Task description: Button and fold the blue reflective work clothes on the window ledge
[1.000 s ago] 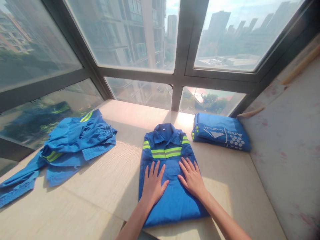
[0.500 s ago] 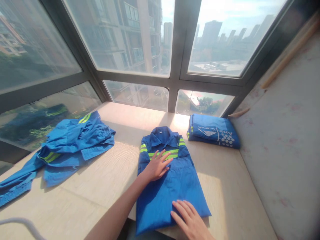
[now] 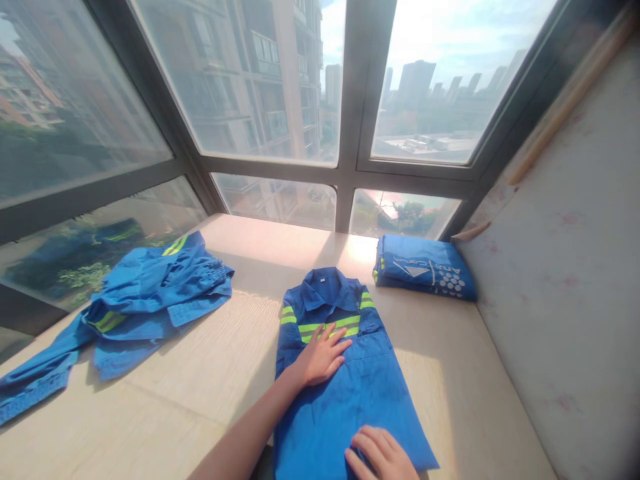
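A blue jacket [image 3: 350, 393] with a collar and yellow-green stripes lies face up on the pale wooden surface [image 3: 200, 400], its sleeves tucked in and its collar away from me. My left hand [image 3: 323, 357] rests flat on the chest, fingers spread across the lower edge of the stripe. Nearer to me, my right hand [image 3: 380, 453] touches the lower part of the jacket with its fingers bent but apart. Neither hand holds anything.
A crumpled blue jacket [image 3: 155, 287] lies at the left, one sleeve stretched toward me. A folded blue garment bundle [image 3: 425, 267] with white print sits at the back right, beside the wall [image 3: 565, 280]. Framed windows [image 3: 345, 180] stand behind the surface.
The view has tilted up a little, so the jacket sits lower in the picture. My left hand remains on the chest; my right hand's fingers are more bent.
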### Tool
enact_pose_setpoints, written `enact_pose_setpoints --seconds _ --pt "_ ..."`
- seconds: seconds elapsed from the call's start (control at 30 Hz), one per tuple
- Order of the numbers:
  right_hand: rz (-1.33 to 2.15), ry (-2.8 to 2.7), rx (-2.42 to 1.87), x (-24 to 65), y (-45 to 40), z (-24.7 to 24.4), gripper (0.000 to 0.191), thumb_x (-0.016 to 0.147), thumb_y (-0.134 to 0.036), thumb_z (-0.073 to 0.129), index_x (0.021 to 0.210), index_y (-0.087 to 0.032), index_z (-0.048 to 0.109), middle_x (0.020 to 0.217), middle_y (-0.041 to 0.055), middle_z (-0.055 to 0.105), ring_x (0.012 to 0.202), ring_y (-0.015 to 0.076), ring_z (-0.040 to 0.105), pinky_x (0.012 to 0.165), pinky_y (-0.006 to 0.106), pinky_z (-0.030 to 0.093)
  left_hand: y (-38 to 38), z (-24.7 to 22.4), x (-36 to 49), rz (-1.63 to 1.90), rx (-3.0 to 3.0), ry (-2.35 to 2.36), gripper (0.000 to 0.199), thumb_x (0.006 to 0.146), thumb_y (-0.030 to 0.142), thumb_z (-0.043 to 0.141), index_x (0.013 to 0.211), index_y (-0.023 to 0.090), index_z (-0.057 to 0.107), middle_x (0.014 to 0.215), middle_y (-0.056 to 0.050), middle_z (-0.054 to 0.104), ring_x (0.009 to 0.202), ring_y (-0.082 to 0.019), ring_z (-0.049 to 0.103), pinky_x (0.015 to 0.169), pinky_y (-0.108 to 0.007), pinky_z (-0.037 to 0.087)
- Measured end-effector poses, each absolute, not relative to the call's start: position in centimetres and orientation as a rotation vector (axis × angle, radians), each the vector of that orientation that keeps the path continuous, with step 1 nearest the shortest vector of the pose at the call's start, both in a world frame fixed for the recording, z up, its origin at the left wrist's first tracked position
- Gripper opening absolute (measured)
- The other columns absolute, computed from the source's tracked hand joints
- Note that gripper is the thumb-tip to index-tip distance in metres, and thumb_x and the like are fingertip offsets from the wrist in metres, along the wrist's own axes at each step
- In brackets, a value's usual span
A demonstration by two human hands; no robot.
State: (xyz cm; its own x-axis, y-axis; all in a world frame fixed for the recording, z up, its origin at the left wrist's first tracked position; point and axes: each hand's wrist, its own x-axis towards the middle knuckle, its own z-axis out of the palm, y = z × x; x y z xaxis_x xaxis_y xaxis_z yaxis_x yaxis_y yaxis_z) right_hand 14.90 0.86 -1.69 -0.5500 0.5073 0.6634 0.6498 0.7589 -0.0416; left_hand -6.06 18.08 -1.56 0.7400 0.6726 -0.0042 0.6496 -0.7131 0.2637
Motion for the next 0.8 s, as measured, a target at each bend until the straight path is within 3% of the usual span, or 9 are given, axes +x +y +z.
enact_pose_setpoints --seconds 0.2,0.3,0.37,0.47,0.53,0.67,0.8 --pt "-0.194 -2.290 -0.922 14.8 1.7 1.2 0.022 0.101 -0.025 0.046 0.090 -0.018 0.063 0.072 0.0016 0.063 0.064 0.0151 0.059 0.061 0.027 0.045 18.6 -0.3 -5.9 0.189 2.616 1.020 0.050 0.097 0.037 0.051 0.146 0.031 0.049 0.159 -0.007 0.039 0.146 -0.035 0.030 0.118 -0.060 0.024" --pt "-0.148 -2.354 -0.948 15.1 2.4 3.0 0.019 0.101 -0.031 0.050 0.091 -0.020 0.062 0.072 0.0008 0.061 0.064 0.0136 0.057 0.060 0.025 0.042 18.5 0.3 -7.2 0.404 2.512 0.965 0.046 0.096 0.033 0.050 0.142 0.028 0.054 0.156 -0.008 0.044 0.142 -0.031 0.038 0.118 -0.052 0.031" --pt "-0.119 -2.395 -0.947 15.4 3.1 4.4 0.019 0.102 -0.030 0.048 0.094 -0.020 0.062 0.074 0.0011 0.061 0.065 0.0128 0.056 0.062 0.025 0.043 18.1 0.5 -8.4 0.469 2.361 0.935 0.040 0.097 0.027 0.045 0.134 0.026 0.060 0.144 -0.007 0.057 0.131 -0.025 0.052 0.112 -0.043 0.041" --pt "-0.058 -2.457 -0.937 15.7 4.4 6.9 0.020 0.102 -0.025 0.045 0.096 -0.021 0.063 0.076 0.0010 0.062 0.065 0.0131 0.055 0.063 0.025 0.043 17.2 1.0 -9.8 0.398 2.133 0.874 0.037 0.096 0.021 0.043 0.123 0.026 0.067 0.125 -0.004 0.069 0.115 -0.020 0.063 0.104 -0.034 0.048" --pt "-0.008 -2.483 -0.952 15.6 5.7 8.8 0.019 0.101 -0.023 0.047 0.094 -0.022 0.064 0.075 0.0006 0.062 0.063 0.0145 0.055 0.061 0.026 0.042 16.9 1.5 -10.0 0.338 2.041 0.865 0.037 0.094 0.021 0.044 0.122 0.027 0.068 0.125 -0.002 0.070 0.115 -0.019 0.064 0.104 -0.032 0.048" --pt "0.172 -2.568 -1.048 15.2 9.5 13.3 0.014 0.097 -0.025 0.054 0.091 -0.026 0.067 0.078 -0.0003 0.067 0.066 0.0165 0.060 0.059 0.026 0.043 17.2 2.5 -9.7 0.290 1.852 0.836 0.037 0.093 0.027 0.047 0.124 0.028 0.069 0.127 -0.001 0.070 0.116 -0.019 0.065 0.105 -0.033 0.048" --pt "0.371 -2.613 -1.139 14.7 16.0 16.7 0.019 0.098 -0.037 0.055 0.104 -0.029 0.071 0.090 -0.0026 0.071 0.078 0.0142 0.066 0.069 0.022 0.049 17.7 2.5 -11.4 0.569 1.601 1.103 0.038 0.086 0.051 0.061 0.107 0.024 0.078 0.109 -0.001 0.077 0.103 -0.025 0.070 0.095 -0.036 0.055"
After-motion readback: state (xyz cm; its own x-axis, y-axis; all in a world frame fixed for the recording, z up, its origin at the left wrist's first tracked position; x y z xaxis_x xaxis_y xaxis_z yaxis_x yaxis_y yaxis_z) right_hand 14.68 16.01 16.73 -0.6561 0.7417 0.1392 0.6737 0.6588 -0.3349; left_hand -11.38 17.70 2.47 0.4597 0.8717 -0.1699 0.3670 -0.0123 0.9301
